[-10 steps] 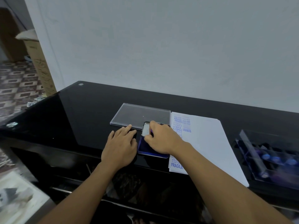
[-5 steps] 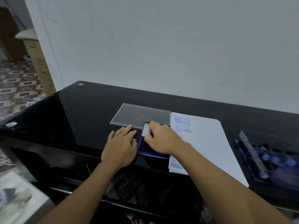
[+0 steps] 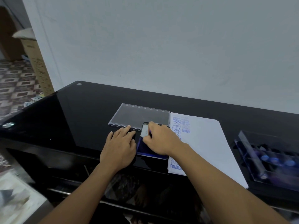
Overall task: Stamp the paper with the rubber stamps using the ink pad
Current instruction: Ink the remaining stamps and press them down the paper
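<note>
Glass table, glossy black; centre frame flat blue ink pad, white paper just right. Right hand pinches rectangular stamp on pad. Left hand flat, fingers straight, on table beside pad.

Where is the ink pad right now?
Head view, centre: the ink pad lies under the right hand, between the left hand and the paper, nearer the person than the clear lid.

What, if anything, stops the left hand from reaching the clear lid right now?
Probably nothing, so likely yes. The left hand lies flat, its fingertips at the near edge of the clear lid. The right hand, holding the stamp on the ink pad, sits off to the side.
</note>
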Demonstrator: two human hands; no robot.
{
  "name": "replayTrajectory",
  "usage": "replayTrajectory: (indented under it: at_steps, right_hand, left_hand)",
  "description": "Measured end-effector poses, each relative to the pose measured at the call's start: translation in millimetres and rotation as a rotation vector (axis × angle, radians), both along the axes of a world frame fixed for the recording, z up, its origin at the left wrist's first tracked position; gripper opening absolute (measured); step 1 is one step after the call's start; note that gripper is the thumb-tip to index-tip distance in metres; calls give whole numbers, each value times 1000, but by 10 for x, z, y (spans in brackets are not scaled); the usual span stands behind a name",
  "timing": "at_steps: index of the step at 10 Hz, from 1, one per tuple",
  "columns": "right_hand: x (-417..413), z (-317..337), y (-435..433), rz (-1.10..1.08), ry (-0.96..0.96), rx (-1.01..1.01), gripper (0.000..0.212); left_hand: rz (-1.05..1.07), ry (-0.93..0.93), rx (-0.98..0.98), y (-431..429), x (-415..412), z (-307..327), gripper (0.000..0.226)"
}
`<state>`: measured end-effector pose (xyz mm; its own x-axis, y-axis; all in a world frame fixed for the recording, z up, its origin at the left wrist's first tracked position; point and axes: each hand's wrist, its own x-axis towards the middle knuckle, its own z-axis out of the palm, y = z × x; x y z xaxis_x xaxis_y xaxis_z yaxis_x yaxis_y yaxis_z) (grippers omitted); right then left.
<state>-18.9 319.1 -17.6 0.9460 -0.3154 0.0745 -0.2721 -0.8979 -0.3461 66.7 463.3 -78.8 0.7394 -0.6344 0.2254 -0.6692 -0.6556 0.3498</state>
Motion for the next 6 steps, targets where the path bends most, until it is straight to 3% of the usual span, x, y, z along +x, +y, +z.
replayTrajectory:
  at_steps: [6]
  right_hand:
    - [-46,-53,3,8,-39,-17,16]
  left_hand:
    - [-14,115,9,-35,66,116,45]
